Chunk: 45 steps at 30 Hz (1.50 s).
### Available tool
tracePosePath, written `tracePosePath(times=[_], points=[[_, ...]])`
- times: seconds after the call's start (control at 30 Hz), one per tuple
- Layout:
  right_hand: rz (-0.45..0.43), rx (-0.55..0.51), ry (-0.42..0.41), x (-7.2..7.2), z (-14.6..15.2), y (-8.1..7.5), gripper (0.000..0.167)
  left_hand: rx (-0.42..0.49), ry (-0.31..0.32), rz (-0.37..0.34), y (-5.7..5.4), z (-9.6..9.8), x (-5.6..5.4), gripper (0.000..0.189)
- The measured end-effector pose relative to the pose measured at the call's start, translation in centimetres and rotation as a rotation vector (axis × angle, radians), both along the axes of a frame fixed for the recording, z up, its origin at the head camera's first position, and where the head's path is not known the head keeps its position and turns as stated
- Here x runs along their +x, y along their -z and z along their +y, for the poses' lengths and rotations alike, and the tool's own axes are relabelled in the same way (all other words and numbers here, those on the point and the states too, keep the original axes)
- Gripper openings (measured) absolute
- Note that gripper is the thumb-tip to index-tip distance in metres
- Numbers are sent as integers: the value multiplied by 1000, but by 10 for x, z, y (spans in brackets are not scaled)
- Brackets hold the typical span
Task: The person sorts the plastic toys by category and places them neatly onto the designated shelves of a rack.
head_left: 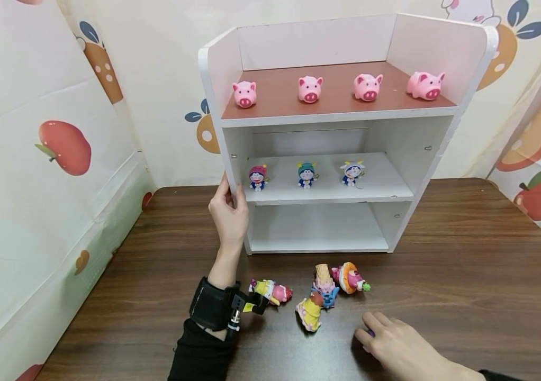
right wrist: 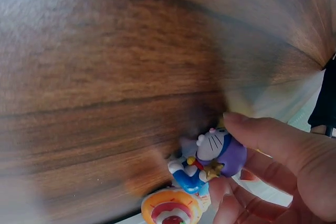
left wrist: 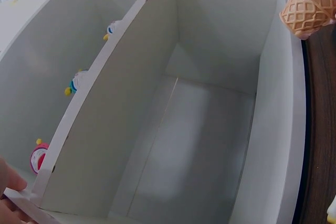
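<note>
My left hand [head_left: 230, 214] grips the front edge of the left side panel of a white shelf unit [head_left: 327, 202], at middle-board height. Low over the table at the right, my right hand [head_left: 396, 343] pinches a small figurine [right wrist: 223, 156] between thumb and fingers. It has a purple hood, whiskered white face and blue body; the head view hides nearly all of it. Three similar figurines stand on the middle board: one pink-hooded [head_left: 258, 178], one teal-hooded [head_left: 306, 175], one white-hooded [head_left: 352, 173].
Several pink pigs [head_left: 310, 89] line the brown top board. Before the unit, figurines lie on the wooden table [head_left: 480, 275]: an ice-cream-cone one [head_left: 323, 275], a doughnut one [head_left: 348, 278], a yellow one [head_left: 309, 313] and a yellow-and-pink one [head_left: 275, 292] by my left wrist.
</note>
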State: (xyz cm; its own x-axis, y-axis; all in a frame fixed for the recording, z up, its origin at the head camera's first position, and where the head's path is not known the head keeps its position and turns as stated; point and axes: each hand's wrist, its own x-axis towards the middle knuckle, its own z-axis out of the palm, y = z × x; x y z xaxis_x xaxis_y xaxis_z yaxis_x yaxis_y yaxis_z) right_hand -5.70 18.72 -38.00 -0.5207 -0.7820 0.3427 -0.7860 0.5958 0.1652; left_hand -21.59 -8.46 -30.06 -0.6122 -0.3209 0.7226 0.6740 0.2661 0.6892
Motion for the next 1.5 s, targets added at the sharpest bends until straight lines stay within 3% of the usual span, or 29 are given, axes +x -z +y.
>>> tracePosePath(times=[0.13,0.33,0.43,0.53,0.6,0.83,1.0,1.13,1.33,1.5], points=[[-26,-1,-9,1,-1,-1,15,5,4,2,0,0,0,37],[-72,-83,-27,-1,-1,-5,31,10,8,6,0,0,1,36],[-165,-150,-41,-4,0,-9,28,12,9,5,-1,0,1,36],[-296,-199,-55,-9,3,-14,14,13,10,1,0,0,0,36],[-362,-230,-63,-13,5,-16,20,13,13,3,0,0,0,36],[-526,-320,-169,-32,18,-17,26,15,14,-20,-19,6,18,34],[-704,-347,-147,-39,28,-20,26,13,11,-14,-19,6,18,34],[-797,-360,-121,-42,34,-21,25,10,9,-14,-19,7,18,34],[-806,-358,-130,-42,37,-20,26,9,7,-21,-21,7,19,34],[-660,-308,-108,-38,32,-23,25,11,11,-16,-17,6,16,34]])
